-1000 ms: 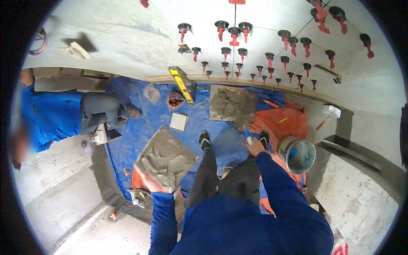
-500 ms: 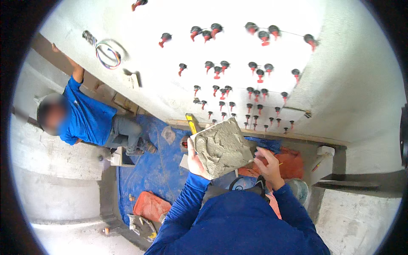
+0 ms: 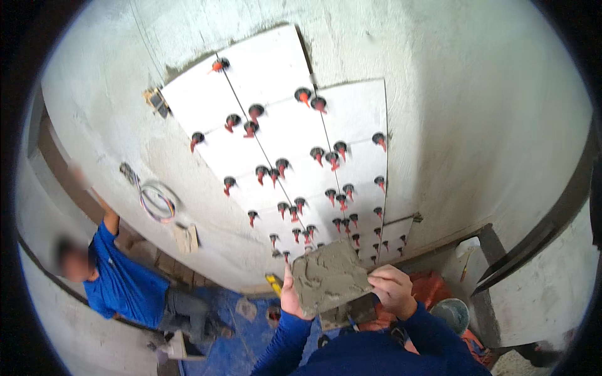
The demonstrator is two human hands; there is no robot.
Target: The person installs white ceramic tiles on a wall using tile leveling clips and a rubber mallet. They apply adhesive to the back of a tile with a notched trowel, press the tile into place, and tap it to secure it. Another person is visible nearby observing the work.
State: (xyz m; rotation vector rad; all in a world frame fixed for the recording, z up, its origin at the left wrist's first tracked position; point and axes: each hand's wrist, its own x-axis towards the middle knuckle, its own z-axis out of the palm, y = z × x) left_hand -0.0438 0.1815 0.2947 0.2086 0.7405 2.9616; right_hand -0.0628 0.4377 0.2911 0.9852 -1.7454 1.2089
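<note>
In the head view, a square tile [image 3: 332, 272] coated on its upper face with thick, ridged grey mortar is held at lower centre, in front of the tiled wall. My left hand [image 3: 293, 296] grips its left edge, fingers upright along the side. My right hand [image 3: 394, 289] has its fingers closed on the right edge. Beyond them, white wall tiles [image 3: 273, 69] carry many black-and-red levelling fittings [image 3: 256, 113] along their joints. Below the held tile, on the floor, lies a mortar-smeared board [image 3: 351, 310], partly hidden.
A co-worker in blue [image 3: 125, 285] stands at the left, an arm raised to the wall. A yellow level [image 3: 273, 283] leans at the wall's foot. A bucket [image 3: 448, 316], orange sheeting [image 3: 433, 285] and blue tarp [image 3: 219, 357] cover lower areas. Coiled cables [image 3: 157, 203] hang left of the tiles.
My right hand has left the blue-handled tool and taken the tile's edge. Both hands have lifted the tile, the view has tilted up to the wall, and the co-worker's arm has risen.
</note>
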